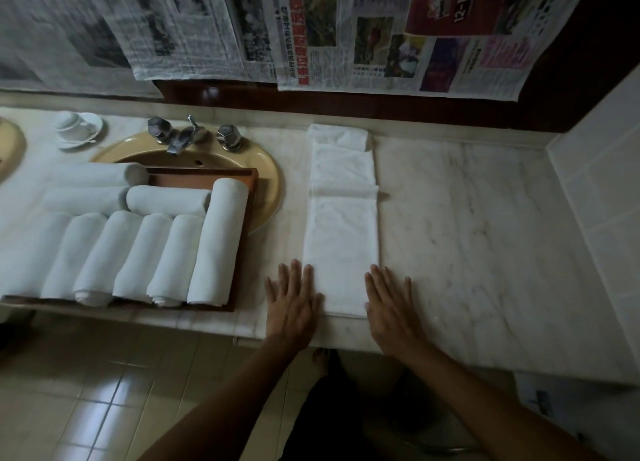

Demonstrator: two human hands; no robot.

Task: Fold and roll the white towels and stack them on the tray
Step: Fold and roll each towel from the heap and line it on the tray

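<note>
A white towel (341, 225) lies folded into a long narrow strip on the marble counter, running away from me. My left hand (294, 301) lies flat with straight fingers at the strip's near left corner. My right hand (391, 304) lies flat at its near right corner, fingers spread. Neither hand grips anything. To the left, a brown wooden tray (242, 252) sits across the basin and carries several rolled white towels (218, 242) side by side, with more rolls laid behind them.
A yellow-brown sink (266, 173) with chrome taps (183, 138) lies under the tray. A white cup and saucer (78, 128) stand at the back left. Newspaper sheets (346, 34) hang on the wall. Bare marble counter (485, 218) stretches right to a tiled wall.
</note>
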